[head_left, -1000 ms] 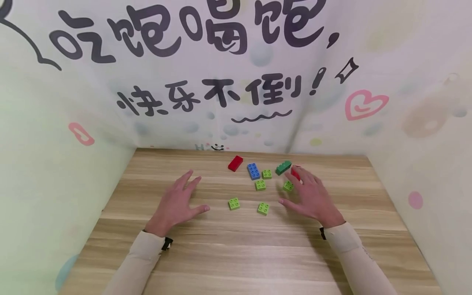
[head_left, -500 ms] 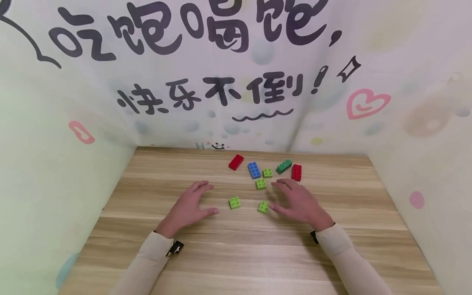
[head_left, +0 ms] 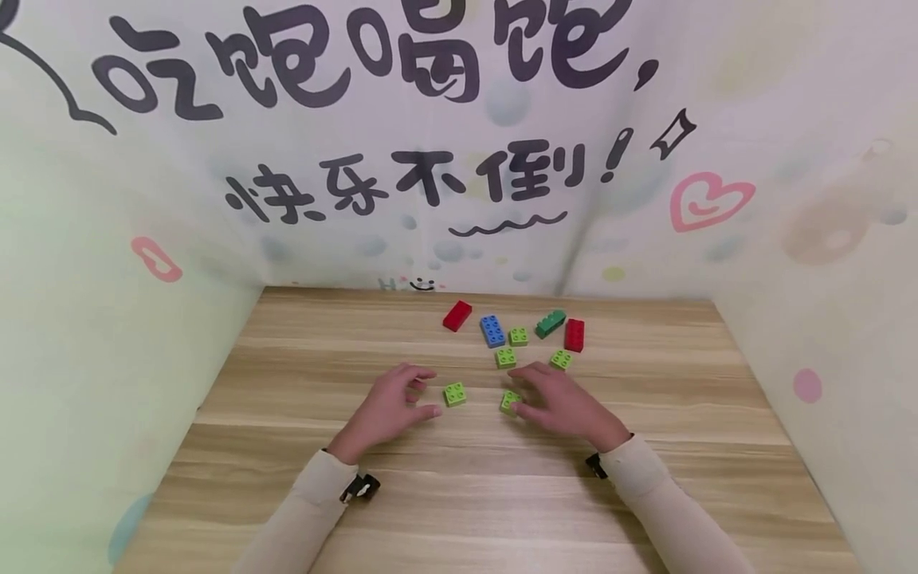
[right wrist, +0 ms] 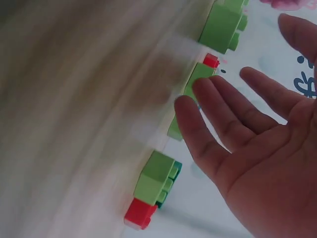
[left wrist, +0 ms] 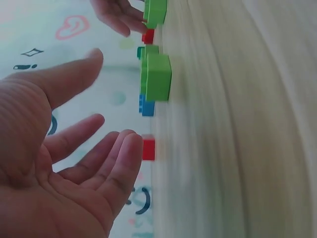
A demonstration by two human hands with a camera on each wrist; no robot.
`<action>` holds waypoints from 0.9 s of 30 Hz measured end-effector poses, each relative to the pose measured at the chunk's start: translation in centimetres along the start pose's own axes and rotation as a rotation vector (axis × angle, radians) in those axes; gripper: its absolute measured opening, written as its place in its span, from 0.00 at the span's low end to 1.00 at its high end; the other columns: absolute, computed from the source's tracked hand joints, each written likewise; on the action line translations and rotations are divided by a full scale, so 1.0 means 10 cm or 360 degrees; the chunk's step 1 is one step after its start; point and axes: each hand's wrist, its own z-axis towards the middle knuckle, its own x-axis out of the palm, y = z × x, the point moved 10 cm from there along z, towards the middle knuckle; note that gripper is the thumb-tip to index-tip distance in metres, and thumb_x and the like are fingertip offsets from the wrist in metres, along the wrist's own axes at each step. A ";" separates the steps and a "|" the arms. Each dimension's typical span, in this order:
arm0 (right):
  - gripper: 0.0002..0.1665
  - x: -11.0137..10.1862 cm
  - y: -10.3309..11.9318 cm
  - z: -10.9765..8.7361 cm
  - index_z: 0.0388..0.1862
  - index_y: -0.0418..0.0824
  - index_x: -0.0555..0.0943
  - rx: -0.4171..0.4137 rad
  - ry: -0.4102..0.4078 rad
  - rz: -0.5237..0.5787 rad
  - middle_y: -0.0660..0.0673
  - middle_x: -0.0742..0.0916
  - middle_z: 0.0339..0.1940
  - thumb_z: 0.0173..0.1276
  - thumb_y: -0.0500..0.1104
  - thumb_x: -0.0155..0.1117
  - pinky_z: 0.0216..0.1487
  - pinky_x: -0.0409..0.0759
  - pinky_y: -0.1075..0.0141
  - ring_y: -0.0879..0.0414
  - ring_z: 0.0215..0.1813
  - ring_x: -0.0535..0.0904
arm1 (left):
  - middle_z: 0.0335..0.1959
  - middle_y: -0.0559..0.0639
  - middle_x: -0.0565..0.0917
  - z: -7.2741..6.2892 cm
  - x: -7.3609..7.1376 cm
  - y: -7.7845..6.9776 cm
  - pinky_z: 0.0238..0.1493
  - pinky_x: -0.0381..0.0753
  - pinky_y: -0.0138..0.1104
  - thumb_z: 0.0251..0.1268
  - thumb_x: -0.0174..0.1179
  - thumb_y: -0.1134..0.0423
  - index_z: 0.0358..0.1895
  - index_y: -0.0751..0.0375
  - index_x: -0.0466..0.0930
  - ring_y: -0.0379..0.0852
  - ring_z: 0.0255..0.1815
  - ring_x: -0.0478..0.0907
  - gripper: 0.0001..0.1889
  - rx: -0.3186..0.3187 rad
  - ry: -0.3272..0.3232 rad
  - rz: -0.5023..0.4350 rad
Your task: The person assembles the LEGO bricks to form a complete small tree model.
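Observation:
Two light-green toy building bricks lie nearest the hands in the head view. My left hand (head_left: 387, 410), its fingers apart from the thumb, is just left of the left green brick (head_left: 455, 394); in the left wrist view a gap separates that brick (left wrist: 158, 78) from the hand. My right hand (head_left: 562, 399) is at the right green brick (head_left: 509, 401), its thumb overlapping the brick's right edge in the head view. The right wrist view shows loosely bent fingers (right wrist: 208, 144) around no brick; whether the thumb touches the brick, I cannot tell.
Farther back lie more green bricks (head_left: 505, 358), a blue brick (head_left: 492, 331), a dark-green brick (head_left: 551, 324) on its side, and two red bricks (head_left: 574, 335), one smooth side up. White printed walls enclose the wooden table (head_left: 459, 494) at back and sides.
Both hands have moved toward each other: the left one rightward, the right one leftward and nearer, away from the red and green bricks at the right. The bricks stay in place.

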 end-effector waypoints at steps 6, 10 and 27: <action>0.34 0.03 -0.01 0.06 0.72 0.41 0.78 0.0087 0.0060 0.0082 0.45 0.85 0.67 0.73 0.52 0.74 0.69 0.81 0.48 0.48 0.68 0.80 | 0.57 0.55 0.85 0.10 0.08 0.01 0.57 0.87 0.43 0.62 0.78 0.59 0.65 0.61 0.81 0.48 0.54 0.84 0.29 -0.0046 0.0025 -0.0021; 0.33 0.05 -0.05 0.11 0.70 0.41 0.80 0.0162 0.0075 0.0101 0.45 0.86 0.65 0.71 0.49 0.76 0.69 0.81 0.48 0.48 0.66 0.82 | 0.57 0.53 0.85 0.17 0.14 0.04 0.55 0.87 0.42 0.62 0.78 0.60 0.64 0.61 0.82 0.46 0.52 0.84 0.28 -0.0069 0.0059 -0.0009; 0.16 0.12 -0.05 0.18 0.55 0.44 0.89 0.0164 0.0128 0.0131 0.52 0.90 0.47 0.68 0.40 0.76 0.52 0.83 0.58 0.60 0.43 0.79 | 0.50 0.51 0.87 0.28 0.36 0.07 0.49 0.86 0.38 0.59 0.79 0.67 0.58 0.60 0.84 0.44 0.45 0.84 0.24 -0.0115 0.0105 -0.0106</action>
